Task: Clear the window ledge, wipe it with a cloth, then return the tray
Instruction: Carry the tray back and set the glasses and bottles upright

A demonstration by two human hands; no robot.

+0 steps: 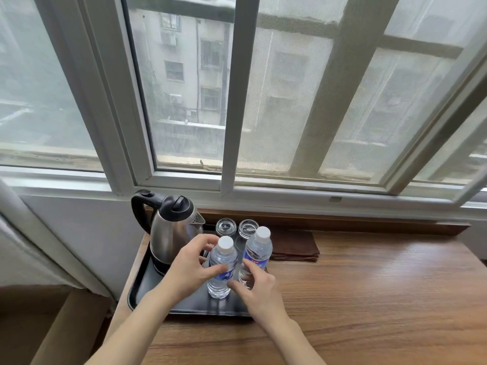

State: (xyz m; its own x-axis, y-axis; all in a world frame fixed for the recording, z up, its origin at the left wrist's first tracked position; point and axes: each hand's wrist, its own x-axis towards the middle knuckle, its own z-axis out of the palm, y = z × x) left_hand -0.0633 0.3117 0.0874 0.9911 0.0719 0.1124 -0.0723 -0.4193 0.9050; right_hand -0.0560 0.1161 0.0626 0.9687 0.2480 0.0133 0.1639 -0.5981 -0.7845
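two hands reaching around water bottles on the tray

the black tray (147,285) is sitting at the ledge's (369,285) 9 o'clock end, carrying a kettle (171,233), two glasses (237,229) and two bottles. the left hand (189,270) is curling loosely around the near bottle (221,270); the right hand (255,285) is touching the far bottle (257,255), fingers spread. a brown cloth (295,246) is lying at the tray's 3 o'clock.

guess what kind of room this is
Most likely a hotel guest room: a black tray on a wooden window ledge holds an electric kettle, two upturned glasses and two sealed water bottles.
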